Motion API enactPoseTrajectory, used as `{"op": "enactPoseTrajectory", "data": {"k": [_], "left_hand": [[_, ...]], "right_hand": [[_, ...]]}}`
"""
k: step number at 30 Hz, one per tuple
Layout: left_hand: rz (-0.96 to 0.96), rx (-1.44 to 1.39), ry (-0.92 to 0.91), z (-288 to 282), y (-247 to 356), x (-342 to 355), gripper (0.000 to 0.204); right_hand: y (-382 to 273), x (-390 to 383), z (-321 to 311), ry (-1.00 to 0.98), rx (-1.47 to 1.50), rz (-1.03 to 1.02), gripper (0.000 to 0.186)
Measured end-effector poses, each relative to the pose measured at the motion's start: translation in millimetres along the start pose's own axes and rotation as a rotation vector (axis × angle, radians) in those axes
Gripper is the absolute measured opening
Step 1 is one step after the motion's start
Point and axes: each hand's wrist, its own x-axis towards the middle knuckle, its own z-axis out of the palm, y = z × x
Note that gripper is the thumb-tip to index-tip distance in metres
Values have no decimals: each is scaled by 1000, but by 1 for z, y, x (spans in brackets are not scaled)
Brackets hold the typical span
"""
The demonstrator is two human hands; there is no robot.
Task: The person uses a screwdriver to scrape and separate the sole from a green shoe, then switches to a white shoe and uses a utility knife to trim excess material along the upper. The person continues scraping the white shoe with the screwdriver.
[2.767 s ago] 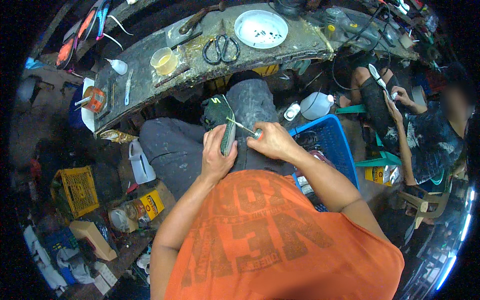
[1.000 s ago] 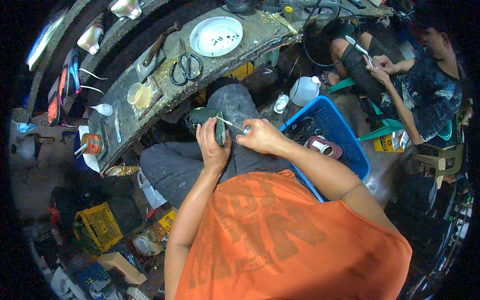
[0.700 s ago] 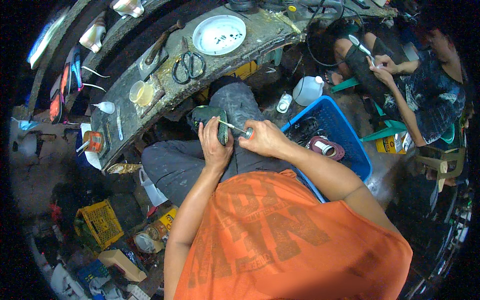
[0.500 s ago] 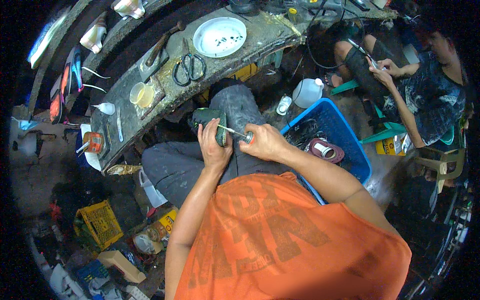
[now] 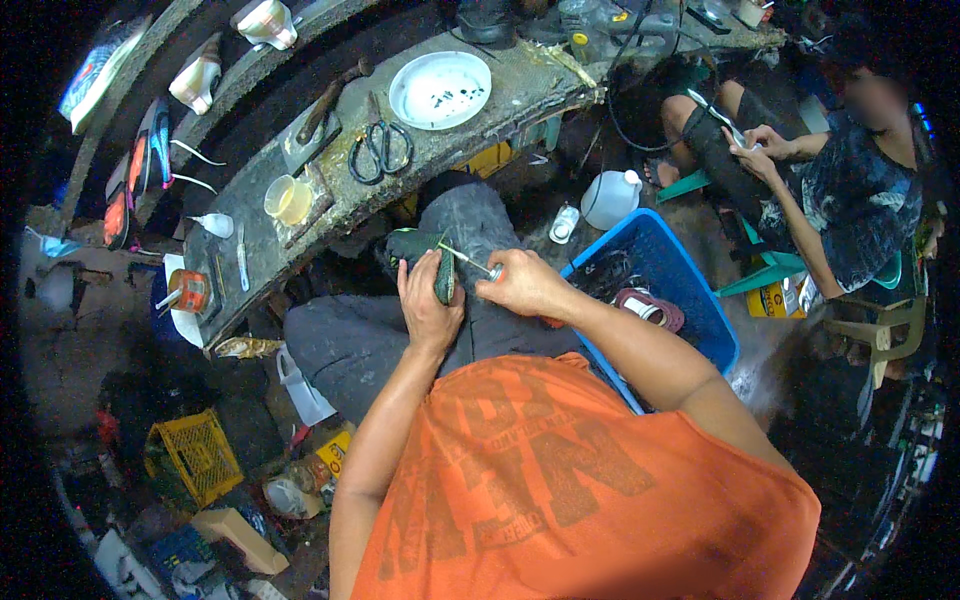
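Clasped a dark green shoe (image 5: 446, 283) just above and left of the middle of the frame with the left hand (image 5: 432, 310), fingers bent over its side, sole edge turned to the right. Held that shoe over grey trousers (image 5: 468, 215). Gripped a slim tool (image 5: 470, 259) in the right hand (image 5: 525, 287) just right of the middle of the frame, pinching the handle between thumb and curled fingers. Pointed the pale shaft to the upper left, with the tip at the top of the sole edge; could not tell light contact from a narrow gap. Wore an orange shirt (image 5: 590, 480) across the lower middle of the frame. Faced a worn bench (image 5: 525, 95) curving from the left through the top of the frame, bearing a specked white plate (image 5: 420, 82), black-handled scissors (image 5: 380, 152), a yellowish cup (image 5: 290, 206) and, farther left, a white squeeze bottle (image 5: 215, 224) and an orange jar (image 5: 192, 292). Had a blue basket (image 5: 700, 285) right of the middle, with a maroon shoe (image 5: 668, 312) inside, and a translucent jug (image 5: 610, 200) just above it. Was near a co-worker (image 5: 855, 210) at the upper right, with a long pale piece (image 5: 715, 115) in hand. Had a yellow crate (image 5: 205, 455) at the lower left.
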Motion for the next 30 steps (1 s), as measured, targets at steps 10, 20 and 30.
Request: {"op": "enactPoseTrajectory", "data": {"k": [10, 20, 30], "left_hand": [[18, 8, 3, 2, -3, -1, 58], [8, 10, -18, 1, -1, 0, 61], [19, 31, -8, 0, 2, 1, 61]], "right_hand": [[-2, -8, 1, 18, -35, -41, 55], [3, 11, 1, -53, 31, 64, 50], [-1, 5, -1, -29, 40, 45, 53]]}}
